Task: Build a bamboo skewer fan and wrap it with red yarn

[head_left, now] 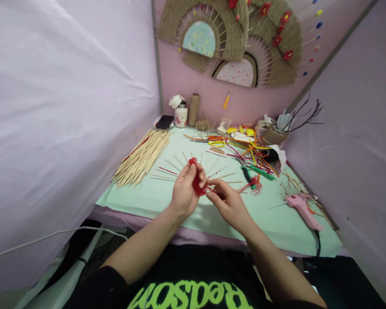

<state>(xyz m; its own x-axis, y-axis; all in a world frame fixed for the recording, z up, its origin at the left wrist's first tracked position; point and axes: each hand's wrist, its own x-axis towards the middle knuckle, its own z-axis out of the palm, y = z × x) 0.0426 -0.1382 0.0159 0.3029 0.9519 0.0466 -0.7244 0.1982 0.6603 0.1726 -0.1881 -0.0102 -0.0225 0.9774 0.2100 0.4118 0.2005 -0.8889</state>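
A red knotted cord piece (pixel 197 182) with looped edges is held up over the near part of the table. My left hand (pixel 187 189) is closed around it, thumb on its face and fingers behind. At its lower right end, the fingertips of my right hand (pixel 227 199) pinch thin red cord. Loose red cord (pixel 253 186) trails away to the right in a tangle. Behind my hands, thin sticks (pixel 167 171) fan out on the table, some of them red; my hands hide where they meet.
Bundled wooden sticks (pixel 144 156) lie at the left. Pliers (pixel 247 176), yellow-handled scissors (pixel 215 142) and coloured stems (pixel 234 152) lie right of centre. A pink glue gun (pixel 304 211) rests near the right edge. A jar (pixel 180 116) and a twine spool (pixel 194 110) stand at the back.
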